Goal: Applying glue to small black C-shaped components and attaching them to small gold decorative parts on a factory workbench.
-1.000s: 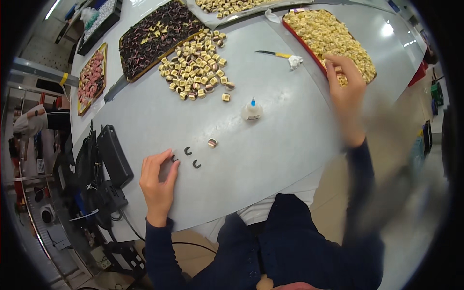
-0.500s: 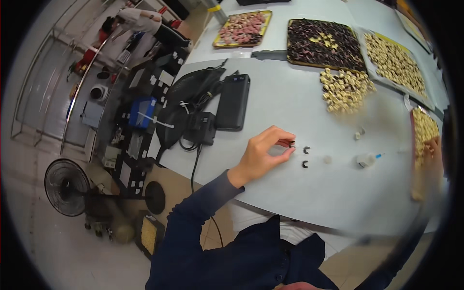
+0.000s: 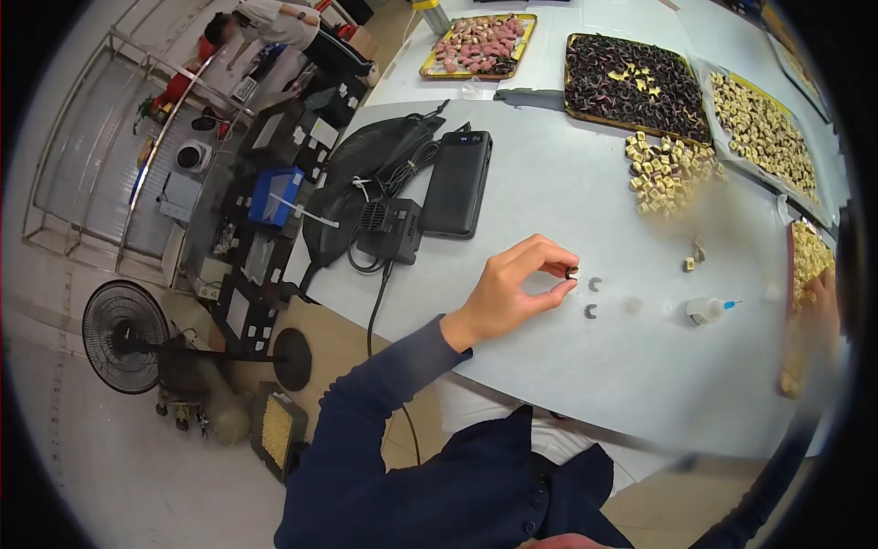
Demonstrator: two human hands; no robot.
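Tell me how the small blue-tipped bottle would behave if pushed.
The bottle looks squat, so a low push would probably slide it on the smooth-looking table. Its small, plastic-looking body suggests low weight. The thin blue tip might bend if knocked.

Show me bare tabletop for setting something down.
Bare: between the power bank and the cube pile; also between the bottle and the table's near edge. Crowded: the far side, with trays, and the left, with cables.

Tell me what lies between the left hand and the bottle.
Head view: two curved pieces, then a pale blur too faint to identify, between left hand and bottle.
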